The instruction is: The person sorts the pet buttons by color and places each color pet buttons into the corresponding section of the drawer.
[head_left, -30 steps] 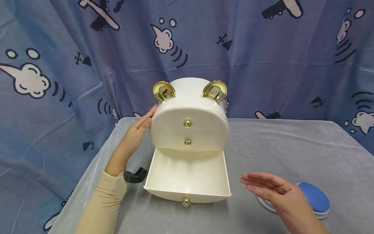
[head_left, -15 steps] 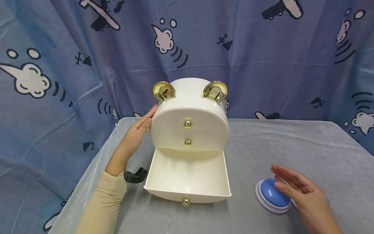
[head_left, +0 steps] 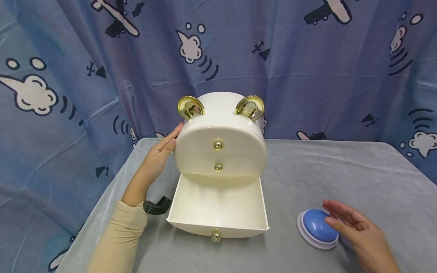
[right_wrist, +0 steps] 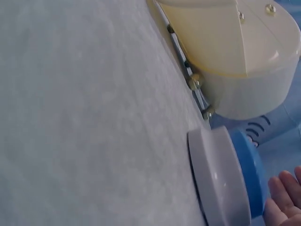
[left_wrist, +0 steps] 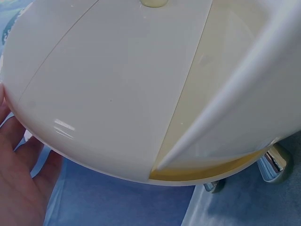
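Observation:
A white rounded cabinet (head_left: pixel 198 155) with gold ears (head_left: pixel 250 107) stands upright on the table. Its lowest drawer (head_left: pixel 218 201) is pulled out, and nothing shows inside. My left hand (head_left: pixel 155 163) rests flat along the cabinet's left side; its fingers (left_wrist: pixel 47 172) also show at the edge in the left wrist view. At the right, my right hand (head_left: pixel 363 237) hovers with relaxed fingers beside a blue domed push button (head_left: pixel 319 225) on a white base (right_wrist: pixel 218 181). Whether it touches the dome is unclear. A pale rim (head_left: pixel 346 242) shows behind the hand, mostly hidden.
A grey cloth-covered table (head_left: pixel 327 170) lies under everything. Behind it hangs a blue patterned curtain (head_left: pixel 225 49). Gold knobs (head_left: pixel 217 145) stick out from the cabinet front, and the open drawer juts toward me. A black device (head_left: pixel 157 206) is on my left wrist.
My right hand has moved right, away from the drawer side, uncovering the nearer blue push button, then dipped slightly. My left hand and the cabinet have stayed in place.

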`<action>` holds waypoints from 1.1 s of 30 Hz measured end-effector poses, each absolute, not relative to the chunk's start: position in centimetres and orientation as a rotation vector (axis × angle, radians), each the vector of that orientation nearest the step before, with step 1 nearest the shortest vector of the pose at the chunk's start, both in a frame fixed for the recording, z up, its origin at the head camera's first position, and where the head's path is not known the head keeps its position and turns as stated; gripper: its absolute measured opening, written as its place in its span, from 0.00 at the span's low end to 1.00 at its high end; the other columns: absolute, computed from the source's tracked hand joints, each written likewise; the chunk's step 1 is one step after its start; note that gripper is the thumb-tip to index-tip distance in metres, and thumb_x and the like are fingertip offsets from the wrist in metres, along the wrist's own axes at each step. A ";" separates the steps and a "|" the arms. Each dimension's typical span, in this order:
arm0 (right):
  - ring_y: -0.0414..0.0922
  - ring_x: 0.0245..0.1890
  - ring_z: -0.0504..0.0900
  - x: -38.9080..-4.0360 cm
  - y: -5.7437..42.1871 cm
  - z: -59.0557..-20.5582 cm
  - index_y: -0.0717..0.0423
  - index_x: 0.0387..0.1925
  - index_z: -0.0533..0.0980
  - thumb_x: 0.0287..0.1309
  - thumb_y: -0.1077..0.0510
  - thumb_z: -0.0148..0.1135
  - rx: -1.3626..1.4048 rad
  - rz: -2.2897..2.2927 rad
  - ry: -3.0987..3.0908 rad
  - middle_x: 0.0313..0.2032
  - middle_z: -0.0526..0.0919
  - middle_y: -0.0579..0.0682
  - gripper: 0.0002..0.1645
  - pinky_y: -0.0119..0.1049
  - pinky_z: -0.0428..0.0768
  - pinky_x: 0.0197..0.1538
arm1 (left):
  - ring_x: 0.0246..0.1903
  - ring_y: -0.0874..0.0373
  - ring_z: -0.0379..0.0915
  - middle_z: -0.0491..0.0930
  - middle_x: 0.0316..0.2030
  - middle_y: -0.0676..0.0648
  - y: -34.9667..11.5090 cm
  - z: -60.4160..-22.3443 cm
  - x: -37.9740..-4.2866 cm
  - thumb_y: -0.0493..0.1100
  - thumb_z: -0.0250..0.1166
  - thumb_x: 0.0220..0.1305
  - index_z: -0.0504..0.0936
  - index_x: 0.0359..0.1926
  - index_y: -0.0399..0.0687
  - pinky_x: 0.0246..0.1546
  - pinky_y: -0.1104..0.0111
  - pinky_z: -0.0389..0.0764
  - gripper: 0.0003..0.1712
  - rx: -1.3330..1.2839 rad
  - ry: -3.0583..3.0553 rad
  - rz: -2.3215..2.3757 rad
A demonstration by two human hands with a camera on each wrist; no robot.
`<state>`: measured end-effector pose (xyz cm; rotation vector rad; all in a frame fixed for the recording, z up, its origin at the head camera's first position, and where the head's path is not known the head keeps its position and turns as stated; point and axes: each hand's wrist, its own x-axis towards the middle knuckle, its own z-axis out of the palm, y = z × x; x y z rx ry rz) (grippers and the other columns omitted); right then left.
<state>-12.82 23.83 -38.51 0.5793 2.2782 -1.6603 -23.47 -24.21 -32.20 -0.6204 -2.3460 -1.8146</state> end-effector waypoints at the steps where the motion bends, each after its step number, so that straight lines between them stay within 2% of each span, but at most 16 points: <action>1: 0.10 0.42 0.71 -12.8 24.0 -38.6 0.41 0.77 0.54 0.55 0.32 0.66 0.578 -1.669 2.264 0.46 0.72 0.12 0.54 0.60 0.56 0.75 | 0.79 0.57 0.42 0.51 0.78 0.52 -24.2 -32.2 -23.5 0.47 0.41 0.81 0.56 0.77 0.48 0.80 0.56 0.44 0.28 -0.620 -2.347 -1.817; 5: 0.13 0.46 0.69 -13.1 24.7 -39.0 0.41 0.78 0.52 0.55 0.32 0.67 0.588 -1.682 2.222 0.48 0.71 0.14 0.56 0.61 0.55 0.75 | 0.79 0.55 0.41 0.51 0.78 0.51 -24.2 -32.2 -23.4 0.49 0.42 0.81 0.56 0.77 0.48 0.80 0.55 0.43 0.29 -0.633 -2.349 -1.815; 6: 0.17 0.52 0.70 -13.2 24.8 -39.1 0.41 0.78 0.51 0.55 0.32 0.67 0.578 -1.664 2.226 0.54 0.72 0.18 0.56 0.60 0.55 0.76 | 0.79 0.55 0.41 0.51 0.78 0.51 -24.1 -32.2 -23.4 0.49 0.42 0.81 0.56 0.77 0.47 0.80 0.54 0.43 0.29 -0.634 -2.347 -1.816; 7: 0.18 0.54 0.69 -13.2 24.9 -39.2 0.42 0.78 0.51 0.56 0.33 0.67 0.555 -1.637 2.246 0.58 0.71 0.21 0.56 0.54 0.58 0.76 | 0.79 0.55 0.41 0.51 0.78 0.51 -24.1 -32.3 -23.4 0.49 0.42 0.81 0.56 0.77 0.47 0.80 0.54 0.43 0.29 -0.634 -2.346 -1.814; 8: 0.19 0.56 0.67 -13.3 24.9 -39.3 0.43 0.78 0.50 0.57 0.33 0.66 0.523 -1.593 2.277 0.63 0.70 0.26 0.56 0.48 0.61 0.76 | 0.79 0.55 0.41 0.51 0.78 0.51 -24.1 -32.2 -23.3 0.49 0.42 0.81 0.57 0.77 0.47 0.80 0.54 0.43 0.29 -0.634 -2.347 -1.809; 11: 0.37 0.71 0.61 -13.3 24.8 -39.6 0.47 0.79 0.45 0.60 0.35 0.65 0.424 -1.484 2.350 0.76 0.58 0.46 0.58 0.41 0.64 0.74 | 0.79 0.55 0.41 0.51 0.78 0.51 -24.1 -32.2 -23.3 0.50 0.42 0.81 0.57 0.77 0.47 0.80 0.55 0.44 0.29 -0.630 -2.346 -1.808; 12: 0.42 0.75 0.58 -13.3 24.7 -39.7 0.49 0.80 0.43 0.61 0.36 0.64 0.387 -1.449 2.370 0.78 0.52 0.52 0.59 0.41 0.63 0.74 | 0.79 0.55 0.41 0.51 0.78 0.51 -24.1 -32.2 -23.3 0.50 0.42 0.80 0.57 0.77 0.47 0.80 0.55 0.44 0.30 -0.628 -2.346 -1.807; 13: 0.44 0.76 0.57 -13.3 24.6 -39.7 0.51 0.80 0.42 0.61 0.37 0.65 0.366 -1.432 2.379 0.78 0.51 0.55 0.60 0.41 0.62 0.74 | 0.79 0.55 0.41 0.51 0.78 0.50 -24.1 -32.2 -23.3 0.50 0.42 0.80 0.57 0.77 0.47 0.80 0.54 0.44 0.30 -0.630 -2.346 -1.805; 14: 0.51 0.78 0.52 -13.3 24.4 -39.8 0.52 0.80 0.40 0.61 0.38 0.66 0.350 -1.418 2.383 0.79 0.48 0.58 0.61 0.47 0.58 0.75 | 0.79 0.55 0.41 0.51 0.78 0.50 -24.1 -32.2 -23.3 0.51 0.42 0.80 0.57 0.77 0.47 0.80 0.54 0.44 0.30 -0.632 -2.345 -1.804; 15: 0.57 0.78 0.47 -13.3 24.2 -39.8 0.53 0.80 0.39 0.60 0.39 0.67 0.345 -1.416 2.377 0.79 0.46 0.60 0.62 0.52 0.54 0.75 | 0.79 0.55 0.41 0.51 0.78 0.50 -24.1 -32.2 -23.3 0.50 0.42 0.80 0.56 0.77 0.47 0.80 0.54 0.44 0.30 -0.635 -2.343 -1.804; 19: 0.64 0.78 0.44 -13.3 23.7 -39.8 0.60 0.79 0.39 0.56 0.39 0.71 0.323 -1.344 2.407 0.78 0.46 0.66 0.67 0.62 0.51 0.74 | 0.79 0.55 0.41 0.51 0.78 0.50 -24.1 -32.3 -23.4 0.50 0.42 0.81 0.57 0.77 0.47 0.80 0.55 0.44 0.30 -0.637 -2.338 -1.806; 22: 0.67 0.77 0.45 -13.3 23.4 -39.9 0.63 0.78 0.42 0.52 0.38 0.73 0.305 -1.269 2.454 0.77 0.48 0.68 0.69 0.66 0.53 0.73 | 0.79 0.56 0.41 0.51 0.78 0.51 -24.1 -32.3 -23.4 0.50 0.42 0.80 0.56 0.77 0.47 0.80 0.55 0.44 0.30 -0.637 -2.343 -1.808; 33: 0.73 0.71 0.56 -13.1 23.7 -40.9 0.66 0.76 0.48 0.49 0.41 0.76 0.142 -1.064 2.636 0.74 0.53 0.73 0.67 0.71 0.61 0.67 | 0.79 0.54 0.41 0.51 0.78 0.50 -24.0 -32.2 -23.3 0.49 0.42 0.81 0.56 0.77 0.47 0.80 0.53 0.43 0.29 -0.625 -2.344 -1.805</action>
